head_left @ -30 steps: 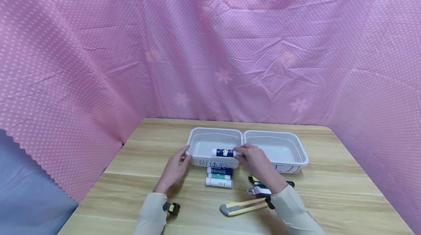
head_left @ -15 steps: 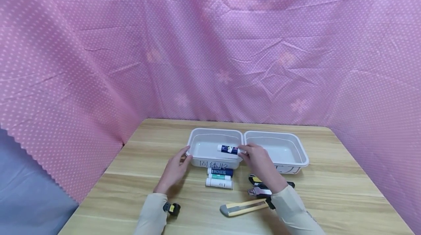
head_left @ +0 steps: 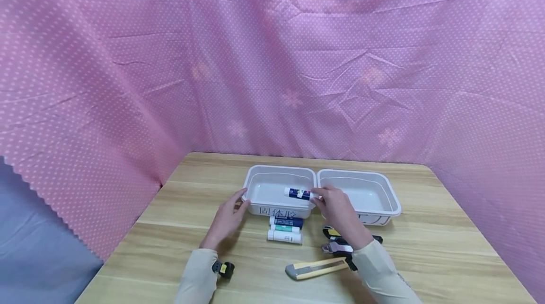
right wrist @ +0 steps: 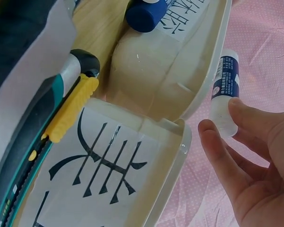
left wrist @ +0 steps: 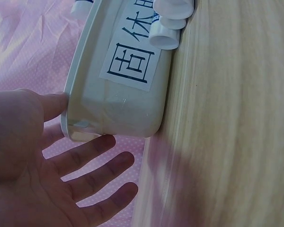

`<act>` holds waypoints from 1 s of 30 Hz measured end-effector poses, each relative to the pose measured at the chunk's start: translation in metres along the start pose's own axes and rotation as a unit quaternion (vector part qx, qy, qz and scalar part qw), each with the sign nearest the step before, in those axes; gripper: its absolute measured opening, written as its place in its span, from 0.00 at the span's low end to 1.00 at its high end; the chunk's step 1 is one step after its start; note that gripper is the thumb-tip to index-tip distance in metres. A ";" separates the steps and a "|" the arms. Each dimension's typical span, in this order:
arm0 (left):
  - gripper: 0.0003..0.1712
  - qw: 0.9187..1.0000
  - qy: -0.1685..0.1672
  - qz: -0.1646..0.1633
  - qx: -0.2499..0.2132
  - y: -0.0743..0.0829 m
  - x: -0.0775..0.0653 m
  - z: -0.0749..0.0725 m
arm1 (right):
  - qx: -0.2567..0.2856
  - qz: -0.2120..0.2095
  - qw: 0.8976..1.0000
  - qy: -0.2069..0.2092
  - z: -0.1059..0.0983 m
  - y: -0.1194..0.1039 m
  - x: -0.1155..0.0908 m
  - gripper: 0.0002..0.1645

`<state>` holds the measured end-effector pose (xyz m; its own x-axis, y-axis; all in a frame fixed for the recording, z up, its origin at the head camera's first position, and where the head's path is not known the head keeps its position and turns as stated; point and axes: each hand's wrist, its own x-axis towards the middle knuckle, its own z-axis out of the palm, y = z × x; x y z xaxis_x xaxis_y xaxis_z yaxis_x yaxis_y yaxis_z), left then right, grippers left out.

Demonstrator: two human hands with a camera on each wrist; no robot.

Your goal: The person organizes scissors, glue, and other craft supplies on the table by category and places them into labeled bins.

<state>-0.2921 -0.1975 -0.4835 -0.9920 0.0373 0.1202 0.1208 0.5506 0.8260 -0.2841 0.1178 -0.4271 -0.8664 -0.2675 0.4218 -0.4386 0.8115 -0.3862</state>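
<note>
My right hand (head_left: 338, 209) pinches the white end of a navy-and-white glue stick (head_left: 298, 194) between thumb and fingertips. In the head view the stick overlaps the inside of the left white bin (head_left: 278, 168), lying nearly level, its free end pointing left. My left hand (head_left: 227, 219) rests at that bin's left end, thumb at the rim and the other fingers extended and spread, as the left wrist view shows. Three more glue sticks lie in front of this bin: a navy one (head_left: 289, 222), a green-and-white one (head_left: 285, 229) and a white one (head_left: 284, 237).
A second white bin (head_left: 356, 171) adjoins the first on the right; both have printed paper labels in front. Below my right forearm lie a yellow utility knife (head_left: 316, 268), a pale-and-black cutter (head_left: 338, 247) and a black-and-yellow cutter (head_left: 333, 233). Pink cloth (head_left: 289, 58) hangs behind the table.
The right hand has carried the glue stick slightly right and away from the front rim, and the stick has tilted a little. My left hand stays at the bin's end.
</note>
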 end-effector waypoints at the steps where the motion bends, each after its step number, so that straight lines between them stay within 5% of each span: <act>1: 0.31 1.000 -0.001 0.000 -0.001 0.001 0.000 0.000 | -0.001 0.003 1.000 -0.002 0.000 0.000 0.000 0.15; 20: 0.31 1.000 0.008 0.024 0.006 0.000 0.004 -0.001 | -0.002 0.007 1.000 0.004 0.004 0.001 0.001 0.14; 30: 0.31 1.000 0.003 0.011 -0.001 -0.003 0.002 0.001 | 0.003 0.018 1.000 -0.001 0.006 -0.001 0.000 0.13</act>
<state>-0.2941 -0.1986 -0.4867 -0.9890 0.0436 0.1412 0.1418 0.5485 0.8240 -0.2849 0.1139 -0.4321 -0.8820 -0.2403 0.4053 -0.4094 0.8168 -0.4065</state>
